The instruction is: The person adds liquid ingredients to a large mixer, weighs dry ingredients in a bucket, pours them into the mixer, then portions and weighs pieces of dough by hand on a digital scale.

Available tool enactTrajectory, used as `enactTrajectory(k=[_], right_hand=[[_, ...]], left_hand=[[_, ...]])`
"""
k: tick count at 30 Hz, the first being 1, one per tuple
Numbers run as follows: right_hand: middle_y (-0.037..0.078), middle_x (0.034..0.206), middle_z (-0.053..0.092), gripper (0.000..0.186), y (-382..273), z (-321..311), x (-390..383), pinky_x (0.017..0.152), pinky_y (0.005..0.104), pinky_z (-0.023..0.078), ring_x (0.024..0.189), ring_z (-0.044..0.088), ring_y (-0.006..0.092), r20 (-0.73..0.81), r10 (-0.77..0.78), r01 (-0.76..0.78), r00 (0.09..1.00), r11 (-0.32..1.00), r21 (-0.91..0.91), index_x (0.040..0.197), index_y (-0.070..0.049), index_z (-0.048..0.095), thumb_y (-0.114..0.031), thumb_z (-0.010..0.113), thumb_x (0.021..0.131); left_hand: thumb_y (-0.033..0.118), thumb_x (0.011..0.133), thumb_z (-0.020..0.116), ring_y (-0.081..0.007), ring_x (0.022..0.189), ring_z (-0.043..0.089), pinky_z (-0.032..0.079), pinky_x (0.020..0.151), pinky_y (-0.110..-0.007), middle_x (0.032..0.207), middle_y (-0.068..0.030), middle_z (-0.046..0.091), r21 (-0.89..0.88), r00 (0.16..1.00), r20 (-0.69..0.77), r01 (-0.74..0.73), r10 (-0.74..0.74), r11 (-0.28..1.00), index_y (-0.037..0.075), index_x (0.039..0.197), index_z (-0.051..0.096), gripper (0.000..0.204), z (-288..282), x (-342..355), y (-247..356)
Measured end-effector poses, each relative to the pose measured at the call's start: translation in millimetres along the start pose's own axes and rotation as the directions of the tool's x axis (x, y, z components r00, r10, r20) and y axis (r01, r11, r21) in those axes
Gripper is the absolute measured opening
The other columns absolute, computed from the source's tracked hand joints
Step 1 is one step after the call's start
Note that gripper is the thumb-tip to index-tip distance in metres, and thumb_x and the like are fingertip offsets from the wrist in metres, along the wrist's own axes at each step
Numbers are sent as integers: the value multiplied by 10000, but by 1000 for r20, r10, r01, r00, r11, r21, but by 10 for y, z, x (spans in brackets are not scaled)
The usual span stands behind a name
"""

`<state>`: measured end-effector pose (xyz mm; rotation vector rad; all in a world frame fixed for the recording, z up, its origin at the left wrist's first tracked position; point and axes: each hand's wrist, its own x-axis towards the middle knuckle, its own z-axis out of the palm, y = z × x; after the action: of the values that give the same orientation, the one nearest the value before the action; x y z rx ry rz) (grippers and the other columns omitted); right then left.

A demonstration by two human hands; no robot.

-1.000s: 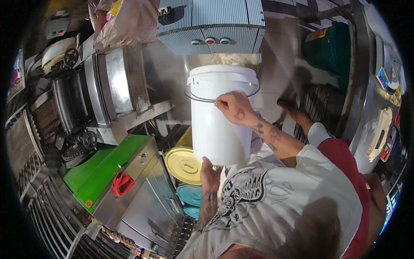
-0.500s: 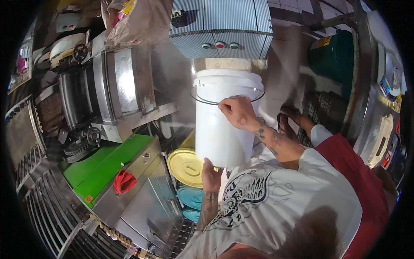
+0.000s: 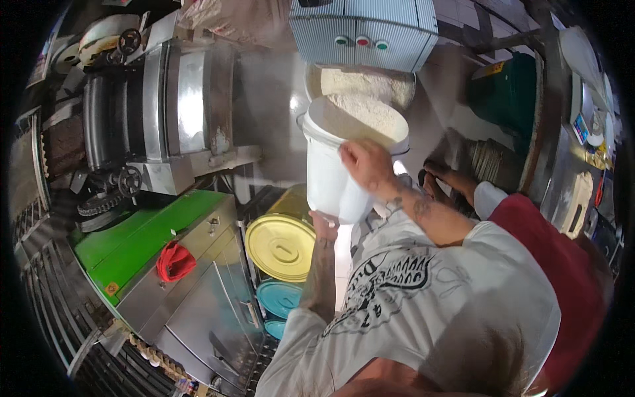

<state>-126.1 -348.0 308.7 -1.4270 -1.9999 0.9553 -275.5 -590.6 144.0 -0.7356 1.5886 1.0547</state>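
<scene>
I hold a tall white bucket (image 3: 327,172) tipped away from me, with pale powder, like flour, showing inside its mouth. My left hand (image 3: 324,226) supports it from below, fingers round the bottom edge. Closed against the near side, just below the rim, is my right hand (image 3: 367,164); its fingertips are partly hidden, and the thin wire handle passes close by. Just beyond the bucket's mouth lies a metal bowl (image 3: 313,81) with more of the pale powder (image 3: 364,81), under a grey ribbed machine housing (image 3: 364,20) with three buttons.
On the left stand a roller machine (image 3: 159,106) and a steel cabinet (image 3: 205,284) with a green top and red cloth (image 3: 175,261). Lidded yellow (image 3: 281,248) and blue containers sit beside my left forearm. A dark green bin (image 3: 503,89) stands right; someone in red (image 3: 549,264) is close by.
The bucket has tipped further forward, and its mouth and powder now show. Both hands moved with it, the left one rising with the base. My view has shifted slightly.
</scene>
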Motion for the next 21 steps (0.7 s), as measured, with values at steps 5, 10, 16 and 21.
enactTrajectory(k=[5, 10, 16, 21], right_hand=[[91, 696, 664, 277, -19, -184, 116, 599, 292, 476, 617, 602, 110, -41, 344, -333, 938, 927, 170, 962, -9, 709, -280, 652, 954], [151, 801, 710, 305, -66, 233, -215, 659, 356, 528, 719, 705, 283, 43, 374, -366, 927, 870, 331, 958, -62, 727, -340, 609, 918], [138, 849, 715, 327, -424, 1037, -290, 736, 447, 540, 792, 695, 351, 324, 206, -270, 923, 948, 166, 902, -94, 738, -384, 590, 880], [176, 837, 707, 364, -152, 1970, -51, 766, 485, 524, 818, 685, 379, 399, 42, -107, 916, 984, 143, 868, -71, 731, -396, 570, 897]], left_hand=[[563, 1023, 369, -227, 1266, 499, 440, 1006, -487, 1409, -90, 512, 201, 996, 8, -84, 84, 976, 52, 1444, 410, 663, -23, 223, 183], [535, 1031, 417, -202, 1450, 334, 361, 1114, -436, 1528, -100, 420, 214, 897, 353, -356, 268, 910, 63, 1499, 378, 665, -583, -280, 529], [380, 1053, 464, -207, 1396, 403, 400, 1083, -449, 1483, -101, 463, 296, 910, 264, -393, 321, 871, 52, 1450, 433, 516, -2168, -1019, 241], [374, 1050, 487, -191, 1340, 453, 465, 973, -404, 1414, -87, 513, 256, 936, 73, -350, 343, 901, 87, 1429, 450, 477, -3072, -1503, -307]])
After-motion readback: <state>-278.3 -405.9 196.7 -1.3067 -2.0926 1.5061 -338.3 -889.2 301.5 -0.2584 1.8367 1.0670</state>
